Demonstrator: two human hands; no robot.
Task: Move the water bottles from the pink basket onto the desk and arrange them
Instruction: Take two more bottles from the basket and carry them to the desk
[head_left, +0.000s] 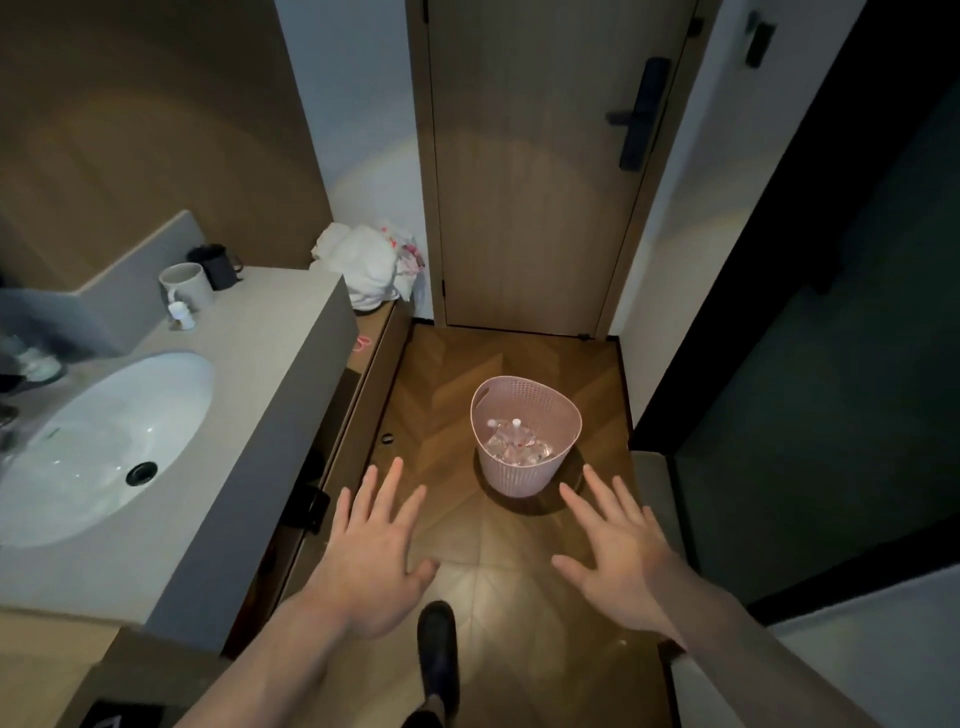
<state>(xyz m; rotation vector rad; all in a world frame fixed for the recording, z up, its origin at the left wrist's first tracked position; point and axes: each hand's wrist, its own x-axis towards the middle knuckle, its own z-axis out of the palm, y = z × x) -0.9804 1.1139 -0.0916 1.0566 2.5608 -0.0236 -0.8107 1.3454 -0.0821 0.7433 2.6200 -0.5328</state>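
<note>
Both hands (488, 561) spread, empty; water bottles (517, 444) upright, caps up, in pink basket (524, 467).

Dim herringbone wood floor (447, 374), closed door (530, 156)

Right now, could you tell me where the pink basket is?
The pink basket stands on the wooden floor before the door, just beyond both open hands.
</note>
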